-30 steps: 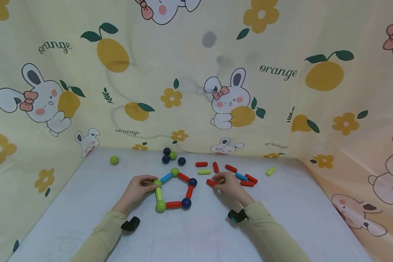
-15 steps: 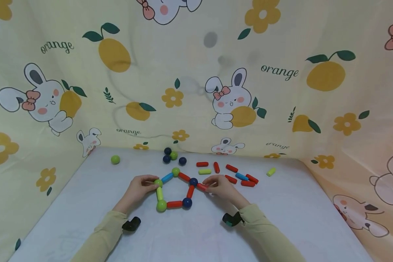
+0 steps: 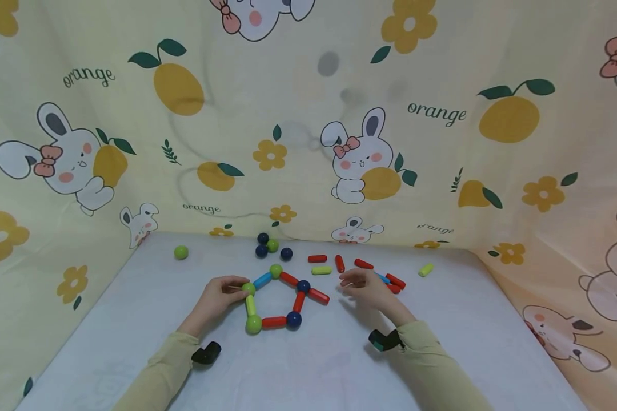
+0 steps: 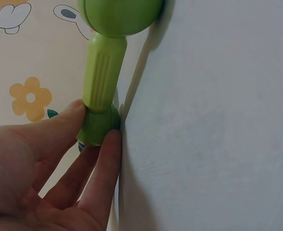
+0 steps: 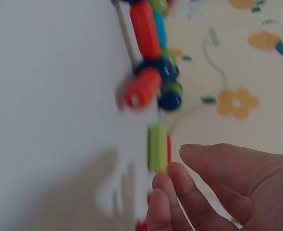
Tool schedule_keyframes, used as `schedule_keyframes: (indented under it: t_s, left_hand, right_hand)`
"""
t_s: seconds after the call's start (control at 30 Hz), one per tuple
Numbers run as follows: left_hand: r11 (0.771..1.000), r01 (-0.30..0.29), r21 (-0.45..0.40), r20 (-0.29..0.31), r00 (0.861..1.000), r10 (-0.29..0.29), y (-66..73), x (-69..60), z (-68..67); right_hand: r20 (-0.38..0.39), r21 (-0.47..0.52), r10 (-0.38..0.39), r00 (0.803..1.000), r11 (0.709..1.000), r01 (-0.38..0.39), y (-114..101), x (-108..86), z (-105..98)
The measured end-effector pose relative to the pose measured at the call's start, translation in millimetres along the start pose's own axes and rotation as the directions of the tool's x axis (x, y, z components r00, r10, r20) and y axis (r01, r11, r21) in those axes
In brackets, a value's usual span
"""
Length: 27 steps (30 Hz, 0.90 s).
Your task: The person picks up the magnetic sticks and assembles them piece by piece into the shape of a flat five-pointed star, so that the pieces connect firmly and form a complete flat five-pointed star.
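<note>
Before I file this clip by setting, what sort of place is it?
Possibly a curtained play area: white tabletop, bunny-print cloth behind it, and a toy ring of balls and rods.

Backdrop: pale yellow sheet point(image 3: 298, 68) at the rear and both sides of the table point(image 3: 298, 377), hanging in soft folds; the right side shifts toward peach. Print on sheet: white rabbits point(image 3: 348, 189) with pink bows, orange fruits point(image 3: 179, 89) with dark green leaves point(image 3: 172, 47), five-petalled yellow flowers point(image 3: 409, 40), script lettering point(image 3: 437, 112) reading "orange". One round grey smudge point(image 3: 328, 63) high on the rear panel, fainter ones below it. Table: white top, far edge meeting the base of the sheet. Light: soft, diffuse; both wrist views darker than the head view.
</note>
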<state>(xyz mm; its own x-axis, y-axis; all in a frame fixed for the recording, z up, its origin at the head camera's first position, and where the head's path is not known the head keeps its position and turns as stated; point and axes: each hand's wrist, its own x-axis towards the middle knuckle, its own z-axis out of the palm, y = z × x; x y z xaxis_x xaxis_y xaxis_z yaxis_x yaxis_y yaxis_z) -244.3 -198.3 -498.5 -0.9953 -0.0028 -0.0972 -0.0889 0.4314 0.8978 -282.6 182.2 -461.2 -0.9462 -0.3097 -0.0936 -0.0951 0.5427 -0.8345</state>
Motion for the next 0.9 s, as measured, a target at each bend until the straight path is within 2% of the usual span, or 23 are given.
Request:
schedule_keyframes:
  t_s: [0.2,0.37,0.5,0.7,0.9]
  left_hand:
    - [1.000,-0.003,-0.008,0.000,1.000,0.003,-0.7,-0.3,0.2]
    - [1.000,0.003,-0.019,0.002,1.000,-0.003,-1.9,0.8,0.5]
    - [0.999,0.013,-0.032,0.005,1.000,-0.013,-2.6,1.1,0.8]
    - [0.999,0.000,-0.038,0.005,1.000,0.000,-2.2,0.5,2.0]
    - [0.999,-0.001,-0.034,-0.003,1.000,0.001,-2.9,-0.8,1.0]
  right_hand:
    - [-0.071,-0.032,0.020,0.997,0.999,-0.022,13.5,-11.1,-35.6]
    - [-0.093,-0.052,0.026,0.995,0.998,-0.031,25.4,-11.2,-50.2]
    - [-0.086,-0.089,0.004,0.996,0.996,-0.012,30.8,-5.4,-49.3]
    - [-0.109,-0.204,-0.018,0.994,0.979,-0.004,30.8,3.9,-38.9]
    - [-0.096,-0.238,-0.014,0.995,0.971,-0.009,26.4,10.5,-29.7]
